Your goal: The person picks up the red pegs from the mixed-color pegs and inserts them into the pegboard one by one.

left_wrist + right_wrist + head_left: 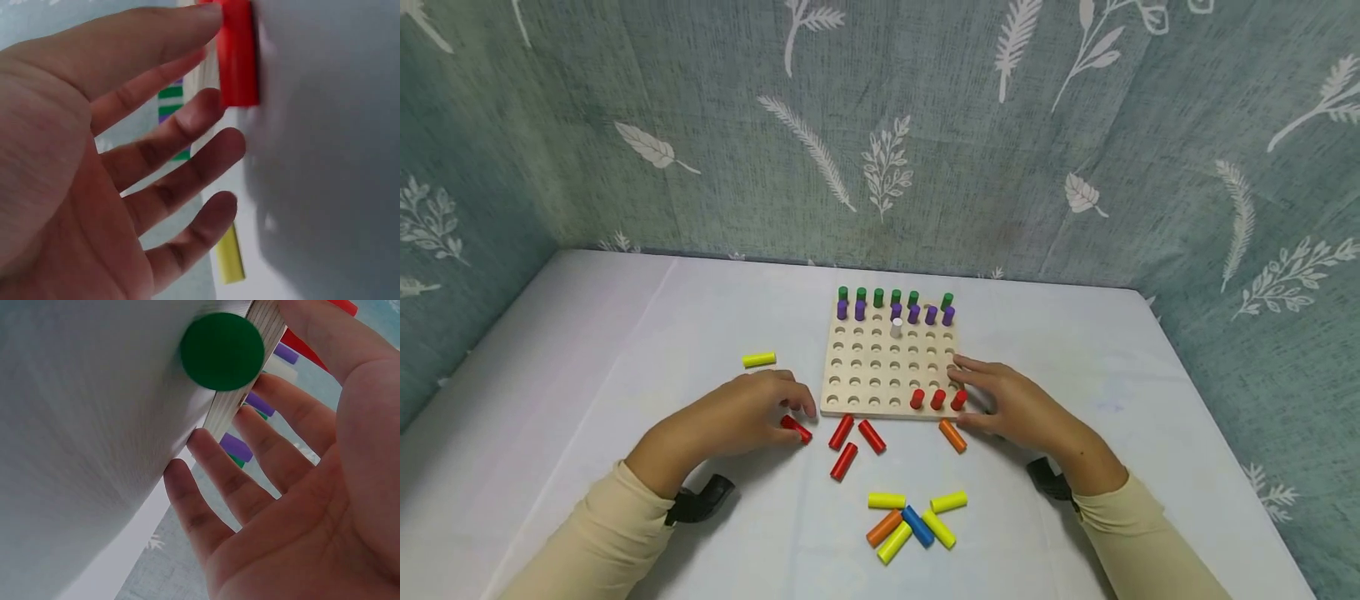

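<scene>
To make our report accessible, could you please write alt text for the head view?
A person's left hand is at a red peg beside a wooden pegboard, the right hand at the board's right edge. Green, purple, white and red pegs stand in it; loose pegs lie on the table.

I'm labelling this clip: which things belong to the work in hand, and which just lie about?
Apparently in the work: pegboard, standing pegs, loose red pegs near the left fingers.
Lying about, though perhaps also belonging: yellow pegs, orange pegs, blue peg.
</scene>
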A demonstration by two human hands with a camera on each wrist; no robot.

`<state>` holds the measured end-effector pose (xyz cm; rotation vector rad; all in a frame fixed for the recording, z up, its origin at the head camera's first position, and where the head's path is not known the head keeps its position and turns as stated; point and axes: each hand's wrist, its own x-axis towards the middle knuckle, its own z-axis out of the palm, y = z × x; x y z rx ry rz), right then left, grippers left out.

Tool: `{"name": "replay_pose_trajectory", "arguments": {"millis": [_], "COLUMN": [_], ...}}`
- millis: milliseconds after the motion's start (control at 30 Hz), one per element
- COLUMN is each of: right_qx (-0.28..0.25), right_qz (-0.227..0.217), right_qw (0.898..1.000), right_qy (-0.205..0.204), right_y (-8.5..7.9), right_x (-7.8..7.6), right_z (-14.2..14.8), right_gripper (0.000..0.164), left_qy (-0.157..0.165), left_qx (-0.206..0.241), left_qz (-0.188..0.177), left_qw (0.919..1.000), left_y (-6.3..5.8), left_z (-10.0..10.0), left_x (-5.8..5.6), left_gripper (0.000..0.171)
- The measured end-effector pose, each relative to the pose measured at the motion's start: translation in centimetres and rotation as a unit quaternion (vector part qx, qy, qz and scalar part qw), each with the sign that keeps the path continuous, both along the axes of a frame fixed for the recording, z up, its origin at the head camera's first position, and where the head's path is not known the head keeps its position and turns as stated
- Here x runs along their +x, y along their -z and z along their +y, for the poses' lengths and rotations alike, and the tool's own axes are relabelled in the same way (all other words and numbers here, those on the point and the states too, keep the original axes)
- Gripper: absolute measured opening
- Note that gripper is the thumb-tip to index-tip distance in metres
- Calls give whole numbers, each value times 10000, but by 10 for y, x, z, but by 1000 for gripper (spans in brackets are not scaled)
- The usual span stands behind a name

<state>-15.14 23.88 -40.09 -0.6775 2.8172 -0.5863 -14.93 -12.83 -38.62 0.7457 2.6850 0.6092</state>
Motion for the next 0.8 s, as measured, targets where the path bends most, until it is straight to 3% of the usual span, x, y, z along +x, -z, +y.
{"name": "replay_pose_trajectory", "arguments": {"millis": [200,600,800], "right_qx": [131,37,82], "right_qz": [-19,17,117], "right_qw": [9999,10000,9999], "right_qy": [1,3,-3], "right_y": [3,3,5], "right_x": [2,0,1], "right_z": [1,1,0], "right_gripper": [68,68,68], "left_qy": [23,203,263], "left_qx": [6,-96,-41], "left_qz": [19,490,500], "left_qw": [10000,9985,9984], "left_y": [11,9,11], "left_z": [7,9,9], "left_x": [5,5,5], "left_gripper": [26,22,20]}}
